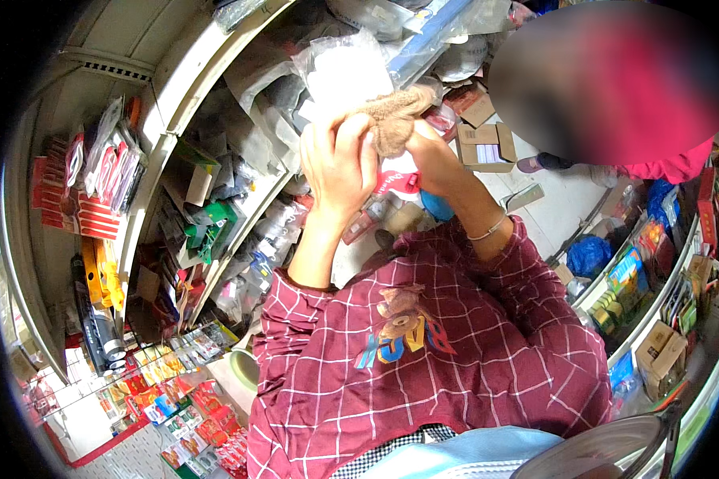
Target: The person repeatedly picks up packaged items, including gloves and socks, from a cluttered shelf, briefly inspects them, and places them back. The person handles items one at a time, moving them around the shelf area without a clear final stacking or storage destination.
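My left hand (338, 167) grips the near left side of a brown fuzzy knit item (393, 123), perhaps gloves, with its fingers bent over the edge. My right hand (434, 157) holds the same item from the right, its fingers partly hidden beneath it. Just below, between my wrists, a red and white label or package (400, 175) bearing writing shows. Touching or just beyond the knit item is a clear plastic bag of white goods (350, 69), washed out by sunlight. A blue round thing (436, 205) shows beside my right forearm.
Metal shelves (183, 90) with bagged goods curve along the left. An open cardboard box (485, 147) stands on the tiled floor (536, 218). At the upper right is another person (671, 161) in pink. Stocked shelves (641, 269) line the right; small packets (186, 425) hang at lower left.
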A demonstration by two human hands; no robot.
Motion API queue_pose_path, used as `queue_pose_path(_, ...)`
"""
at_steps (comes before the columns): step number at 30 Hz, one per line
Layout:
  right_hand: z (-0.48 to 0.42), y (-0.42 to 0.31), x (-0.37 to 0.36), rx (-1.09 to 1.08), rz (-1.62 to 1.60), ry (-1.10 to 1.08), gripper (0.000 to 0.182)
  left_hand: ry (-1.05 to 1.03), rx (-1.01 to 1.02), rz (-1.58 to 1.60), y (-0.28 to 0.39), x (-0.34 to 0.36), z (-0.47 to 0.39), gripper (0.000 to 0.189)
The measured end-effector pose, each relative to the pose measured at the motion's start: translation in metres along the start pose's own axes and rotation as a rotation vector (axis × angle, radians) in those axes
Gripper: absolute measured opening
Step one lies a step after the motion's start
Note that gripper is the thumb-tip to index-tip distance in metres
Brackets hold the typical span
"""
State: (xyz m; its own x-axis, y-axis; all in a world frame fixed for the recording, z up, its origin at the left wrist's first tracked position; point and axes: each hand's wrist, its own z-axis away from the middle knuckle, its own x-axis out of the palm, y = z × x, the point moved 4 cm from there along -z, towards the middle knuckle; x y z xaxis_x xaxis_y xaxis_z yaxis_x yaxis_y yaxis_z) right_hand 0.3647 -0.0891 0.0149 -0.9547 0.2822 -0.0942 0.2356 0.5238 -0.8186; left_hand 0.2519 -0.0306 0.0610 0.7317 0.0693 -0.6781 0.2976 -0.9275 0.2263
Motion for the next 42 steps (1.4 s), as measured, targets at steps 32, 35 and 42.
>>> queue_pose_path(32, 0.021, 0.023, -0.041, 0.675, -0.728, 0.098, 0.053, 0.159, -0.507, 0.725, -0.077, -0.043, -0.066, 0.025)
queue_pose_path(35, 0.011, 0.035, -0.022, 0.708, -1.028, 0.223, 0.050, -0.070, -0.152, 0.197, -0.013, -0.006, -0.057, 0.024)
queue_pose_path(42, 0.000, 0.068, -0.033, 0.543, -1.184, 0.434, 0.032, -0.554, 0.075, 0.185, 0.027, 0.039, 0.012, 0.015)
